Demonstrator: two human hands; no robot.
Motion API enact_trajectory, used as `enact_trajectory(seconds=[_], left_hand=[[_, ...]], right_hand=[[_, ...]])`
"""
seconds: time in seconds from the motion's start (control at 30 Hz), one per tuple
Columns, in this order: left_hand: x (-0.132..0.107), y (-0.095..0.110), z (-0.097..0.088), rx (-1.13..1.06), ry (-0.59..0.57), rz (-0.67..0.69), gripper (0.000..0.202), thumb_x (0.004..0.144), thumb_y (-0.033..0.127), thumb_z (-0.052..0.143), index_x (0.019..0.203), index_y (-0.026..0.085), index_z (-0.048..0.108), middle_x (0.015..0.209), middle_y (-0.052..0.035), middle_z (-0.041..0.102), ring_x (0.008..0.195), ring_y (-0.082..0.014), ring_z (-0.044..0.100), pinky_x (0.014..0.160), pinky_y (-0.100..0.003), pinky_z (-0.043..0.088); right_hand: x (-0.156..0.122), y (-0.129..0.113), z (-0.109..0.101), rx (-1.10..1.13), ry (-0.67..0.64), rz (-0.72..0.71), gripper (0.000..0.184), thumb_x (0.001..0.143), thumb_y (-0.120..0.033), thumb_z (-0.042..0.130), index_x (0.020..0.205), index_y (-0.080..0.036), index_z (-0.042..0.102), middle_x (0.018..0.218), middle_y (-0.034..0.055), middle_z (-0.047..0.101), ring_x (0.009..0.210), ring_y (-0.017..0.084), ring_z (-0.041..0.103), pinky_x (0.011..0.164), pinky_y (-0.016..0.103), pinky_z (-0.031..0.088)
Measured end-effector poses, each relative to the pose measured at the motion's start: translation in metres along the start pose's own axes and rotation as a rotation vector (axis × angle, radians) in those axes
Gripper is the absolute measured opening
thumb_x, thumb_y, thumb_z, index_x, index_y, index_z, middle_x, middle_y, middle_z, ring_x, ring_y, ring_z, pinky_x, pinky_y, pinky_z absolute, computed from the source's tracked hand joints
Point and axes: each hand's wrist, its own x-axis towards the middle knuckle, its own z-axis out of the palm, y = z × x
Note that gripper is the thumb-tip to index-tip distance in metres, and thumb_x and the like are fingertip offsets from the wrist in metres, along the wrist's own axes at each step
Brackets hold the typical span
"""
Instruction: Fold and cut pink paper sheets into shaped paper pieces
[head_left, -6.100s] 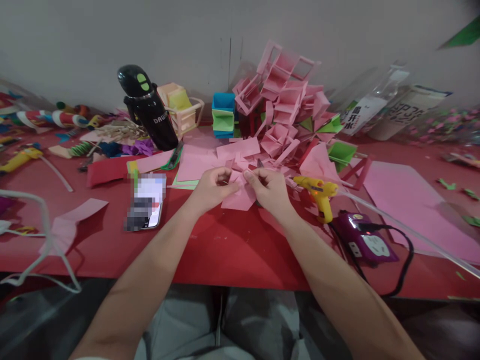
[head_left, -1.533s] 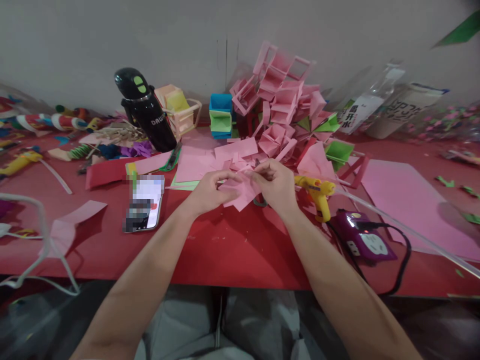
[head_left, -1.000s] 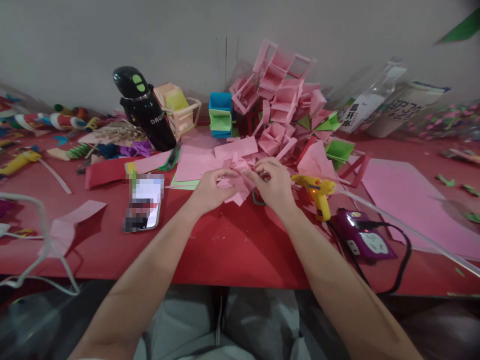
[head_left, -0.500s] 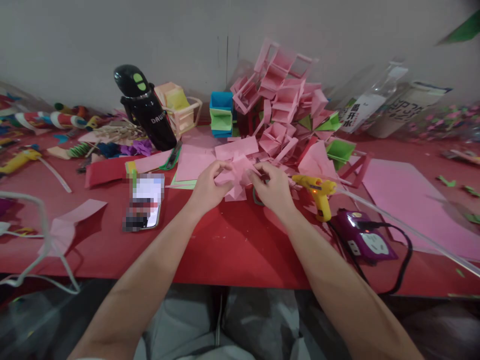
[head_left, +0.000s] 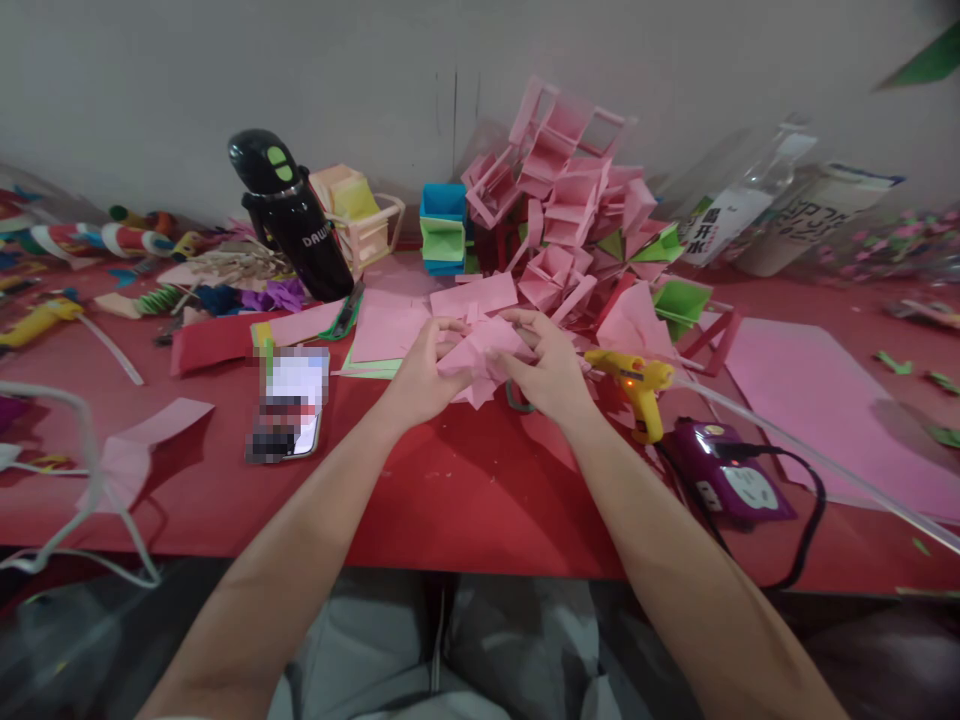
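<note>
Both hands meet over the middle of the red table (head_left: 450, 500), each pinching the same folded pink paper piece (head_left: 480, 362). My left hand (head_left: 420, 375) grips its left side with curled fingers. On the right side, my right hand (head_left: 547, 370) has its fingers closed over the top edge. The paper is lifted a little off the table. More loose pink sheets (head_left: 390, 325) lie just behind it. A big heap of folded pink paper frames (head_left: 570, 200) rises behind the hands.
A yellow glue gun (head_left: 634, 385) stands right of my right hand, beside a purple power strip (head_left: 731, 485) with a black cable. A phone (head_left: 289, 405) lies to the left, a black bottle (head_left: 289, 215) behind it. A large pink sheet (head_left: 817, 400) covers the right side.
The pink piece has been turned and refolded between both hands since the earliest frame. In the last half second the fingers closed tighter round it and lifted it slightly.
</note>
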Motion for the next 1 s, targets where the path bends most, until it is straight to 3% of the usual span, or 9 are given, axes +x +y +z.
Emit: enact_trajectory(seconds=[0.07,0.13,0.27,0.4,0.53,0.73,1.0], left_hand=[[0.001,0.002,-0.001,-0.04,0.009,-0.037,0.048,0.075,0.023,0.073,0.118,0.019,0.051,0.137,-0.0158,0.058,0.108,-0.0225,0.065,0.083,-0.034,0.054],[0.002,0.004,-0.002,-0.008,0.022,-0.053,0.042,0.073,0.027,0.077,0.11,0.017,0.06,0.128,-0.0136,0.065,0.111,-0.0246,0.064,0.089,-0.035,0.053],[0.002,0.011,-0.003,0.041,-0.03,-0.082,0.021,0.077,0.028,0.075,0.093,0.015,0.071,0.097,-0.0059,0.074,0.095,-0.0227,0.067,0.085,-0.035,0.053],[0.002,0.013,-0.003,0.076,0.01,-0.08,0.013,0.075,0.026,0.076,0.081,0.016,0.07,0.083,-0.0021,0.071,0.081,-0.02,0.065,0.074,-0.032,0.053],[0.002,0.011,-0.003,0.096,0.031,-0.088,0.009,0.075,0.023,0.073,0.077,0.016,0.069,0.078,-0.0015,0.069,0.075,-0.0181,0.063,0.069,-0.03,0.051],[0.002,0.01,-0.003,0.085,0.065,-0.137,0.01,0.075,0.023,0.069,0.082,0.016,0.071,0.081,-0.0012,0.069,0.076,-0.0173,0.062,0.068,-0.029,0.048],[0.003,0.008,-0.004,0.038,0.059,-0.065,0.012,0.082,0.027,0.066,0.081,0.015,0.067,0.08,-0.0011,0.068,0.074,-0.0156,0.06,0.071,-0.028,0.048]], right_hand=[[0.0,-0.001,-0.001,-0.045,-0.006,-0.042,0.046,0.074,-0.031,0.078,0.115,-0.022,0.059,0.109,0.0084,0.071,0.096,0.023,0.069,0.085,0.039,0.056],[-0.001,-0.003,-0.001,-0.071,-0.018,-0.056,0.049,0.074,-0.032,0.079,0.118,-0.023,0.058,0.114,0.0091,0.069,0.1,0.024,0.067,0.087,0.039,0.055],[-0.002,-0.005,0.0,-0.086,-0.063,-0.076,0.052,0.077,-0.033,0.077,0.124,-0.022,0.056,0.103,0.0069,0.07,0.094,0.022,0.067,0.083,0.038,0.055],[-0.003,-0.004,0.0,-0.151,-0.058,-0.103,0.043,0.085,-0.034,0.07,0.124,-0.023,0.057,0.089,0.0025,0.066,0.08,0.018,0.062,0.075,0.034,0.052],[-0.004,-0.003,0.001,-0.125,-0.036,-0.123,0.037,0.088,-0.034,0.067,0.122,-0.022,0.059,0.081,0.0001,0.062,0.073,0.016,0.059,0.072,0.033,0.051],[-0.007,-0.008,0.006,-0.09,-0.001,-0.122,0.032,0.083,-0.032,0.071,0.112,-0.023,0.061,0.111,0.0069,0.069,0.097,0.021,0.068,0.088,0.037,0.054],[-0.006,-0.009,0.003,-0.114,0.052,-0.1,0.022,0.083,-0.033,0.073,0.097,-0.021,0.062,0.095,0.0051,0.073,0.085,0.019,0.07,0.079,0.034,0.056]])
